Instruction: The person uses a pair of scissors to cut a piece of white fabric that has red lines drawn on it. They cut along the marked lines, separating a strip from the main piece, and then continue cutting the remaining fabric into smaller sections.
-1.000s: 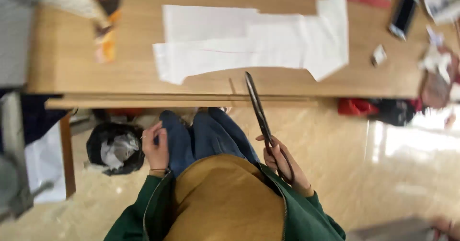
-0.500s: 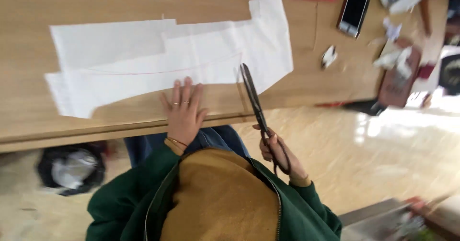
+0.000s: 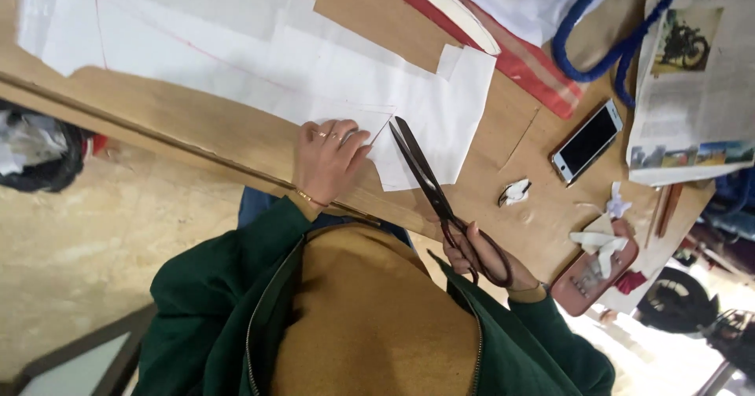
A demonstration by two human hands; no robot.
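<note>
A large white fabric piece (image 3: 259,58) with drawn lines lies spread on the wooden table (image 3: 197,132). My left hand (image 3: 329,160) rests flat on the near edge of the fabric, fingers apart, with rings and a bracelet on it. My right hand (image 3: 480,254) grips the handles of long dark scissors (image 3: 429,180). The scissor blades are slightly parted and their tips touch the fabric edge just right of my left fingers. I wear a green jacket over a mustard top.
A white smartphone (image 3: 586,140) lies at the right on the table, near a small white scrap (image 3: 515,193), a newspaper (image 3: 696,73), a blue cord (image 3: 598,46) and a red strip (image 3: 503,50). A brown case (image 3: 590,278) holds white scraps. A dark bag (image 3: 35,148) sits on the floor.
The view has swung and come closer to the table. My left hand stays pressed on the fabric edge. The scissors have come forward so that their tips reach the fabric.
</note>
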